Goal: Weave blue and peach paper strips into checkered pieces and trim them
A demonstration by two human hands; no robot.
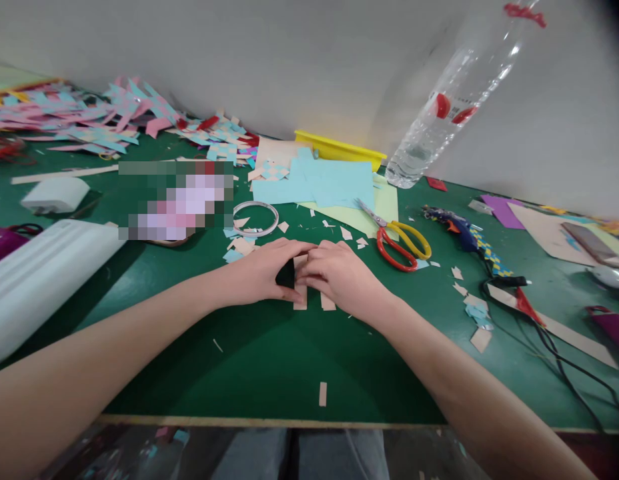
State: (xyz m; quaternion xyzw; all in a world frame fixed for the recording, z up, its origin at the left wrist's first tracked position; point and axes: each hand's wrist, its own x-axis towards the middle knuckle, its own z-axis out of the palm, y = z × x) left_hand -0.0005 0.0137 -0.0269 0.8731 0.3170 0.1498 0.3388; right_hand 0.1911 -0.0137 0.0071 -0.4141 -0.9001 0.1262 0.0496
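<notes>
My left hand (262, 270) and my right hand (349, 277) meet at the middle of the green table, fingertips touching. Between them lie peach paper strips, one under my left thumb (300, 299) and one below my right fingers (328, 303). My left fingers and thumb curve around the first strip and press its edges. The bent fingers of my right hand pinch at the strips' upper part, which the hands cover. A dark patch shows inside the curve of my left hand; I cannot tell what it is. A small peach paper piece (323, 394) lies nearer the table edge.
Red-and-yellow-handled scissors (399, 243) lie right of centre, beside blue paper sheets (334, 183). A tape roll (256, 219) is behind my left hand. A tilted water bottle (449, 107) leans at the wall. A glue gun (457, 230) trails a cord at right. Woven paper pieces (104, 120) pile up back left.
</notes>
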